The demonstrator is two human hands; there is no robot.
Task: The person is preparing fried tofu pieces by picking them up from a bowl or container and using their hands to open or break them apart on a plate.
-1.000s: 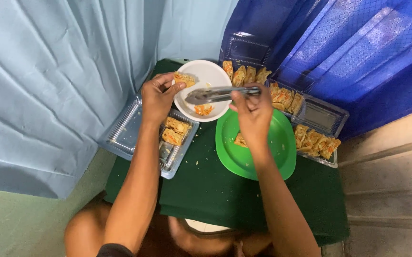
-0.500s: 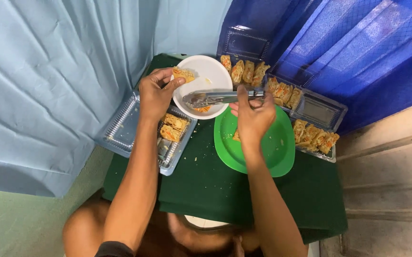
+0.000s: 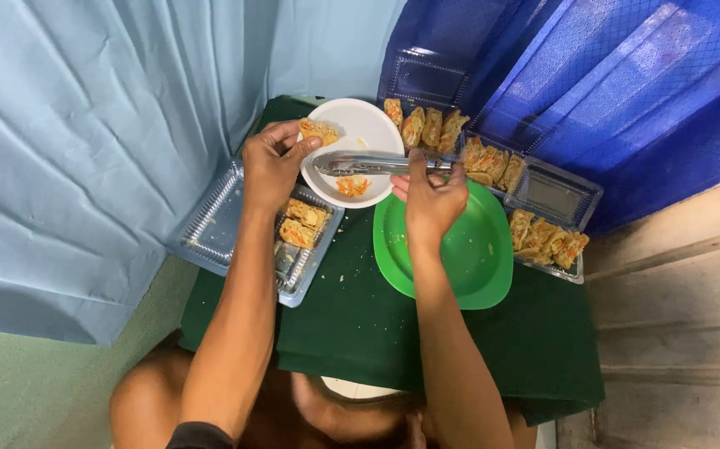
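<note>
My left hand (image 3: 272,162) grips the rim of a white plate (image 3: 366,125) and pins a golden fried roll (image 3: 320,130) against it with the thumb. My right hand (image 3: 430,195) holds metal tongs (image 3: 368,164) that lie across the plate, tips pointing left. Just under the tongs a small piece of orange and white filling (image 3: 352,185) rests on the plate. A green plate (image 3: 468,249) sits beneath my right hand, on a dark green tablecloth (image 3: 351,316).
A clear plastic tray (image 3: 218,229) at the left holds a few rolls (image 3: 301,223). More rolls (image 3: 426,126) fill clear trays (image 3: 555,195) along the back right. Light blue curtain hangs on the left, blue tarp at the back. My knees show below the table.
The white plate and both hands sit slightly lower and closer in the view. The tongs stay across the plate. Little else differs.
</note>
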